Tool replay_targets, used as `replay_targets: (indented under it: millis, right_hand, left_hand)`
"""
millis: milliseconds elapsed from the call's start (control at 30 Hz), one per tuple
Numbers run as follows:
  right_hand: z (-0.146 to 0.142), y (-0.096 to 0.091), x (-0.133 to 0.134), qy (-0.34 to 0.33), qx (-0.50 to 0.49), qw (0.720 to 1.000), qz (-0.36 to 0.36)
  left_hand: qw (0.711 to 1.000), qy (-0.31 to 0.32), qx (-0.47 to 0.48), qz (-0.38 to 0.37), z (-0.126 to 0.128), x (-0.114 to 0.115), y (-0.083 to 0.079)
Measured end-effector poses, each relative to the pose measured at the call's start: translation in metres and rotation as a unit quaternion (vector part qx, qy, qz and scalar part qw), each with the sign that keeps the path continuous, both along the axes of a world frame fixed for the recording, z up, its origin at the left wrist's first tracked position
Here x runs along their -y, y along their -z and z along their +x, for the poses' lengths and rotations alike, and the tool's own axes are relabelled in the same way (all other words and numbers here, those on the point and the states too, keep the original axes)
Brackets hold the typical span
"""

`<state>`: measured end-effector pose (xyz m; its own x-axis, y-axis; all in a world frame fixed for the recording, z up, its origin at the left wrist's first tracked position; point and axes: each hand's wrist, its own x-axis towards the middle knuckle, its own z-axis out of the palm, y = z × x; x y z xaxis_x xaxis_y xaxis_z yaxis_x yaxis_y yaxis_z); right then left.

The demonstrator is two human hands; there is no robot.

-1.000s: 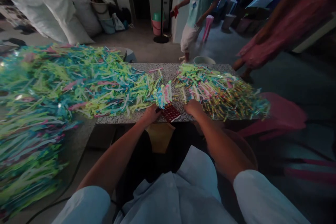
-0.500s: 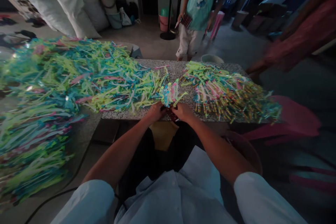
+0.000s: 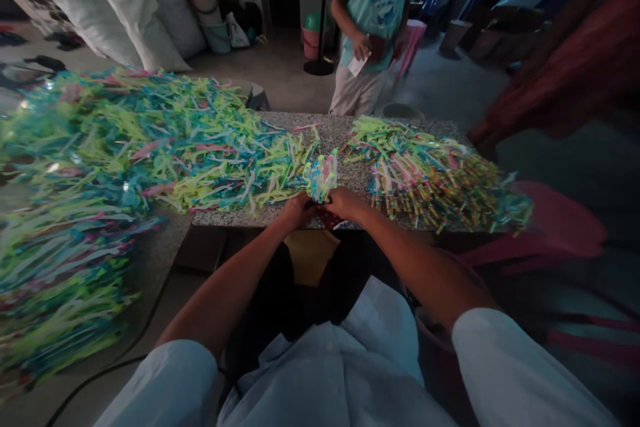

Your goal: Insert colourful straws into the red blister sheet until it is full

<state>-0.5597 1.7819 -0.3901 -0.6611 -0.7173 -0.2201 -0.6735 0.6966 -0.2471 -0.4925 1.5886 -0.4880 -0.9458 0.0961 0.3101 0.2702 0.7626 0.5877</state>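
My left hand (image 3: 299,209) is at the front edge of the stone-topped table, its fingers closed and bent inward. Close beside it, my right hand (image 3: 346,204) is closed too, with its fingertips pointing left. Between and just beyond them lies a small bundle of plastic strips (image 3: 323,173) in blue, pink, white and yellow-green, and the fingertips meet its near end. Whatever is pinched there is too small and dark to make out. Under the fingers, a dark red patterned piece (image 3: 330,219) shows, with a small white bit at its lower edge.
A large heap of coloured plastic strips (image 3: 190,140) covers the left side. On the right lies a pile of strips with gold-banded ends (image 3: 430,177). Across the table (image 3: 345,130) stands a person in a teal shirt (image 3: 380,0). A pink stool (image 3: 565,220) is at right.
My right hand has shifted slightly left and away from me, towards the bundle. The yellow-green strip beside it no longer shows separately. The person across has moved their hand, holding something white.
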Motion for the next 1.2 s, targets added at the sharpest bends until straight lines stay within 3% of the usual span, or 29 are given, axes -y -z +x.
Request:
replay_targets:
  millis: [133, 400, 800, 967, 1067, 1133, 1200]
  right_hand:
    - [-0.006, 0.004, -0.002, -0.003, -0.007, 1.000, -0.003]
    - [0.004, 0.017, -0.014, 0.022, 0.030, 0.994, -0.107]
    - [0.021, 0.025, -0.001, 0.094, -0.018, 0.994, -0.047]
    - [0.018, 0.011, -0.012, 0.090, 0.000, 0.995, -0.043]
    - [0.004, -0.003, -0.040, 0.201, -0.047, 0.978, -0.040]
    - [-0.005, -0.008, -0.063, 0.288, -0.082, 0.954, 0.000]
    - [-0.011, -0.008, -0.082, 0.317, -0.083, 0.944, 0.046]
  left_hand:
    - [1.000, -0.005, 0.013, -0.001, 0.000, -0.001, -0.003]
    - [1.000, -0.009, 0.024, 0.011, 0.002, -0.003, -0.007]
    - [1.000, -0.009, 0.017, 0.020, 0.000, -0.001, -0.002]
    - [1.000, -0.026, 0.013, 0.004, 0.002, 0.000, -0.002]
    - [0.999, -0.041, 0.012, 0.000, 0.003, -0.001, -0.003]
    - [0.999, -0.047, 0.015, -0.001, 0.003, -0.002, -0.004]
    - [0.999, -0.051, 0.016, -0.001, 0.003, -0.003, -0.005]
